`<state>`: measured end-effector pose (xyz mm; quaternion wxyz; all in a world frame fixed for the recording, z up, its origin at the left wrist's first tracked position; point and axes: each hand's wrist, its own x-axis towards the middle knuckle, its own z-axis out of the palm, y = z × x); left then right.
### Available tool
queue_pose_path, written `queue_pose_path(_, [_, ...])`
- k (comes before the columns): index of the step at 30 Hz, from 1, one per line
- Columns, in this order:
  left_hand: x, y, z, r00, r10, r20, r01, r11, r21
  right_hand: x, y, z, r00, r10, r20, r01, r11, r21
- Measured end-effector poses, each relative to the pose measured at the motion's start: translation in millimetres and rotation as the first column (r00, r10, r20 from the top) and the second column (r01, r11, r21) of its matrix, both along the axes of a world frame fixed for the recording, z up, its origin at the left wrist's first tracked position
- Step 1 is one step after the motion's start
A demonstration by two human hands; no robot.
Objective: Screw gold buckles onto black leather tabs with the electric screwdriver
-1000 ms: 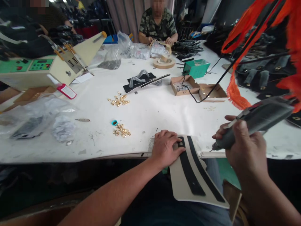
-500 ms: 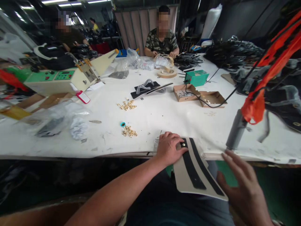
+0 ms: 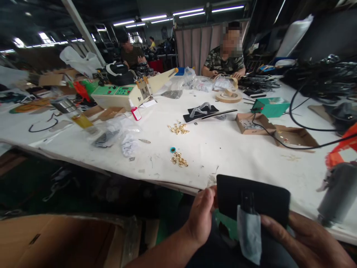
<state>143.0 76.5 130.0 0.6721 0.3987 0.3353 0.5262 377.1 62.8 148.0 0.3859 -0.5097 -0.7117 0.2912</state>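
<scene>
Black panel (image 3: 260, 195) is at the near table edge, held flat-side up toward me, just off the white table (image 3: 223, 149); a pale grey strip (image 3: 249, 234) hangs down from its lower middle, under a small black tab; my left hand (image 3: 201, 219) pinches the panel's left edge, thumb on top, fingers hidden behind; my right hand (image 3: 304, 240) holds the lower right edge, two fingers laid along it, the rest hidden under the panel; both grips are closed on the panel, neither wide.

Just right of the panel a grey cylinder tool (image 3: 336, 193) hangs blurred, an orange strap (image 3: 341, 150) above it; beyond the panel on the table is a small pile of gold rings (image 3: 179, 160) with a teal ring (image 3: 173, 149) just beside it; a second gold pile (image 3: 178, 128) is farther back; two open cardboard trays (image 3: 252, 124) sit right of centre, a black cable (image 3: 295, 128) crossing them; green box (image 3: 270, 107) is behind the trays; a cream machine with green panel (image 3: 122, 95) is far left; a person in a camouflage shirt (image 3: 223, 64) works at the far side; a brown carton (image 3: 55, 238) is at lower left below the table.
</scene>
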Motion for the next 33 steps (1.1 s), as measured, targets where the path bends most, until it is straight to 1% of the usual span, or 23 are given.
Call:
queue_pose_path(1, [-6, -8, 2.8, 1.0, 0.021, 0.001, -0.021, 1.0, -0.011, -9, 5, 6.8, 0.997, 0.082, -0.008, -0.083, 0.992, -0.095])
queue_pose_path(2, [-12, -14, 4.4, 0.999, 0.045, -0.009, -0.045, 0.998, -0.037, -18, 10, 12.9, 0.985, 0.168, -0.033, -0.171, 0.965, -0.2])
queue_pose_path(3, [-17, -19, 4.7, 0.997, 0.077, -0.018, -0.078, 0.994, -0.075, -28, 16, 17.8, 0.966, 0.244, -0.087, -0.259, 0.917, -0.302])
queue_pose_path(4, [-22, -21, 3.7, 0.993, 0.116, -0.018, -0.118, 0.986, -0.122, -38, 23, 21.3, 0.941, 0.299, -0.16, -0.338, 0.858, -0.388])
queue_pose_path(5, [-27, -23, 1.6, 0.987, 0.16, -0.012, -0.16, 0.973, -0.169, -49, 31, 22.7, 0.919, 0.325, -0.224, -0.392, 0.809, -0.438])
queue_pose_path(6, [-32, -23, -1.5, 0.978, 0.207, -0.008, -0.204, 0.956, -0.209, -61, 40, 21.7, 0.913, 0.318, -0.256, -0.404, 0.796, -0.45])
queue_pose_path(7, [-37, -24, -5.1, 0.966, 0.257, -0.013, -0.253, 0.938, -0.237, -72, 51, 17.8, 0.924, 0.285, -0.254, -0.372, 0.821, -0.432])
queue_pose_path(8, [-43, -24, -9.1, 0.953, 0.303, -0.032, -0.3, 0.919, -0.257, -85, 63, 11.1, 0.944, 0.235, -0.231, -0.311, 0.867, -0.39])
queue_pose_path(9, [-50, -24, -13.1, 0.937, 0.344, -0.059, -0.347, 0.898, -0.271, -97, 76, 1.9, 0.964, 0.176, -0.198, -0.235, 0.914, -0.331])
queue_pose_path(10, [-56, -26, -16.7, 0.921, 0.381, -0.087, -0.389, 0.877, -0.283, -109, 89, -9.2, 0.976, 0.134, -0.174, -0.179, 0.945, -0.275])
queue_pose_path(11, [-62, -27, -19.9, 0.904, 0.413, -0.111, -0.427, 0.854, -0.297, -121, 102, -21.2, 0.981, 0.123, -0.152, -0.156, 0.961, -0.23])
queue_pose_path(14, [-78, -35, -26.2, 0.871, 0.475, -0.121, -0.485, 0.796, -0.362, -151, 134, -53.0, 0.981, 0.196, 0.015, -0.192, 0.972, -0.14])
queue_pose_path(15, [-82, -38, -27.3, 0.865, 0.488, -0.117, -0.493, 0.781, -0.384, -159, 141, -60.1, 0.973, 0.217, 0.074, -0.207, 0.97, -0.123])
queue_pose_path(17, [-88, -42, -28.7, 0.853, 0.507, -0.122, -0.509, 0.758, -0.409, -169, 151, -68.2, 0.957, 0.245, 0.155, -0.231, 0.967, -0.104])
queue_pose_path(20, [-91, -42, -29.5, 0.844, 0.517, -0.142, -0.526, 0.747, -0.407, -176, 157, -70.5, 0.93, 0.284, 0.233, -0.27, 0.959, -0.092])
queue_pose_path(23, [-90, -38, -29.2, 0.856, 0.497, -0.142, -0.51, 0.766, -0.391, -180, 159, -69.8, 0.916, 0.289, 0.279, -0.277, 0.957, -0.081])
queue_pose_path(26, [-88, -34, -27.7, 0.869, 0.47, -0.153, -0.492, 0.794, -0.358, -179, 159, -67.5, 0.927, 0.262, 0.27, -0.253, 0.965, -0.068])
queue_pose_path(28, [-87, -33, -26.6, 0.871, 0.461, -0.17, -0.491, 0.803, -0.338, -171, 153, -62.3, 0.947, 0.216, 0.236, -0.208, 0.976, -0.059])
queue_pose_path(29, [-86, -33, -26.1, 0.871, 0.457, -0.181, -0.492, 0.808, -0.325, -164, 146, -58.0, 0.964, 0.171, 0.206, -0.163, 0.985, -0.055])
queue_pose_path(32, [-83, -31, -24.0, 0.864, 0.436, -0.251, -0.493, 0.832, -0.253, -140, 115, -40.8, 1.0, -0.017, 0.018, 0.018, 0.998, -0.054])
queue_pose_path(33, [-81, -30, -22.7, 0.862, 0.422, -0.282, -0.486, 0.847, -0.218, -132, 102, -34.9, 0.997, -0.047, -0.058, 0.044, 0.998, -0.048])
